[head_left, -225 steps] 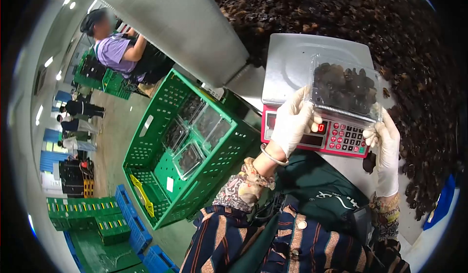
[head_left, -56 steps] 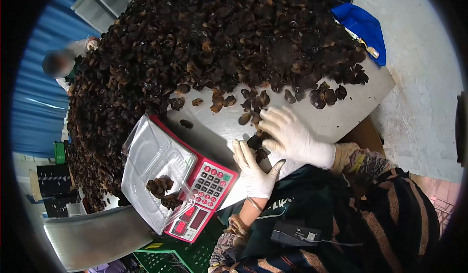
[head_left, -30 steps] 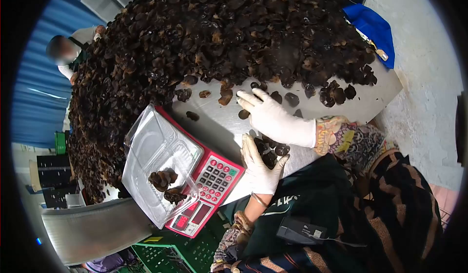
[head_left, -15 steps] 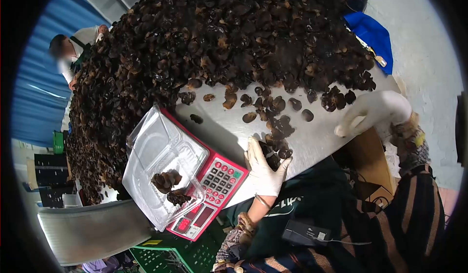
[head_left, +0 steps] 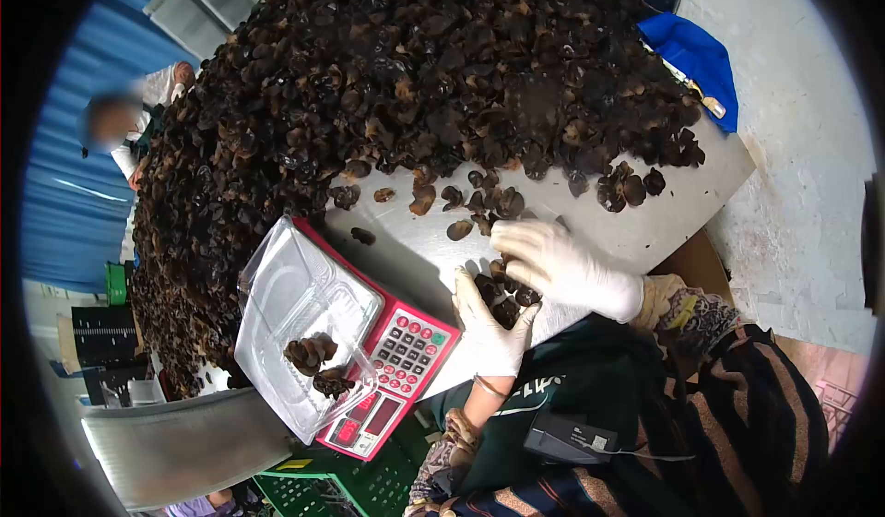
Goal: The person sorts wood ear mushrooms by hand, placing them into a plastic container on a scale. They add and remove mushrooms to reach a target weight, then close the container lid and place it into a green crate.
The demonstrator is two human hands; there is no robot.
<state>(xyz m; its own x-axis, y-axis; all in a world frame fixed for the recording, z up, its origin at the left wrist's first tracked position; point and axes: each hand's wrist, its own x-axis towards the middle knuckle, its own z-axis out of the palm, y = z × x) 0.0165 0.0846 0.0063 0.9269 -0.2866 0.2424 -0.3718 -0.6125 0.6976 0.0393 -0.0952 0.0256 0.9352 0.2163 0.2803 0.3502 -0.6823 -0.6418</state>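
My left hand [head_left: 493, 331], in a white glove, is cupped round several dark wood ear mushrooms [head_left: 505, 311] at the table's near edge, thumb on one side and fingers on the other. From the right, my gloved right hand [head_left: 558, 261] bends over the same small cluster, its fingers close together and its palm side hidden. Left of my hands stands a red and white digital scale [head_left: 403, 351]. A clear plastic clamshell box [head_left: 295, 309] lies open on it, with a few wood ear mushrooms [head_left: 312, 355] inside.
A large heap of wood ear mushrooms [head_left: 406, 74] covers much of the metal table [head_left: 645, 226], with loose pieces along its edge. A blue cloth [head_left: 696, 56] lies at the right corner. Green crates [head_left: 341, 485] stand below. Another person [head_left: 129, 130] is at far left.
My right hand has come left from the table's right side to the mushrooms by my left hand. Loose mushrooms between the heap and my hands are now gathered or covered. The left hand stays nearly in place.
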